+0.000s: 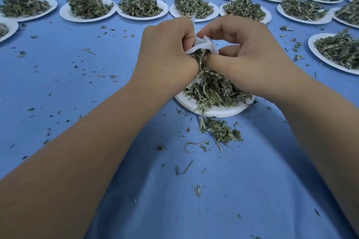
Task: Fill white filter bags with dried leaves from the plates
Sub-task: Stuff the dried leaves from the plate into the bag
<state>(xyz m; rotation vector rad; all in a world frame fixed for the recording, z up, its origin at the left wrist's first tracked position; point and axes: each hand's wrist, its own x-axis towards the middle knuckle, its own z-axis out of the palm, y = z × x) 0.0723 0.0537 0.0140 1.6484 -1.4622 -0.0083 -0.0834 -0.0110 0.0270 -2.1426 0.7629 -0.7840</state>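
Above a stack of white paper plates [217,111] with a heap of dried leaves [212,91], both my hands hold a white filter bag [204,45]. My left hand [167,52] grips the bag's left edge with curled fingers. My right hand [242,48] pinches the bag's right side, and its thumb presses leaves into the opening. A tuft of leaves [202,58] hangs out of the bag's mouth down toward the plate. Most of the bag is hidden between my hands.
Many white plates heaped with dried leaves stand in rows across the far side of the blue cloth [77,75], for example one plate [338,52] at the right. A small spilled pile of leaves [219,132] lies in front of the near plate; crumbs are scattered all over.
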